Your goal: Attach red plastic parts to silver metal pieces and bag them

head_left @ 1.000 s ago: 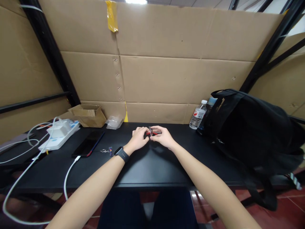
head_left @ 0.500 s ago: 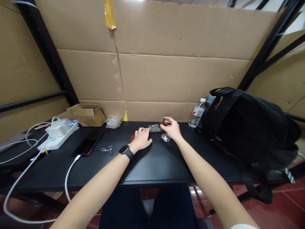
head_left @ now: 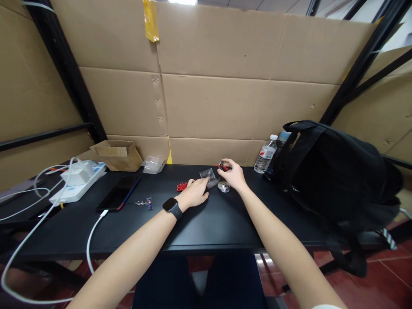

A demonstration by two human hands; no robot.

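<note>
My right hand [head_left: 234, 175] is closed in a pinch around a small shiny metal part [head_left: 220, 165], held just above the table. Below it, a round silver metal piece [head_left: 224, 186] lies on the black tabletop. My left hand [head_left: 194, 193], wearing a dark watch [head_left: 172, 207], reaches forward palm down with fingers stretched out. Its fingertips touch a small clear plastic bag [head_left: 209, 177]. Beside that hand's knuckles sits a bunch of small red pieces [head_left: 182, 186]. Something thin and red [head_left: 226, 168] shows partly behind my right fingers.
To the left are a phone [head_left: 119, 193] on a white cable, a keychain [head_left: 149, 203], a power strip [head_left: 77, 182], an open cardboard box [head_left: 117, 155] and a crumpled plastic bag [head_left: 153, 164]. A water bottle [head_left: 265, 154] and a black backpack [head_left: 341, 180] stand at right. Cardboard [head_left: 206, 103] walls the back.
My left hand has shifted slightly right and nearer, and the clear bag under its fingertips has turned and come closer. More of the red pieces shows. My right hand keeps its pinch, nearly still.
</note>
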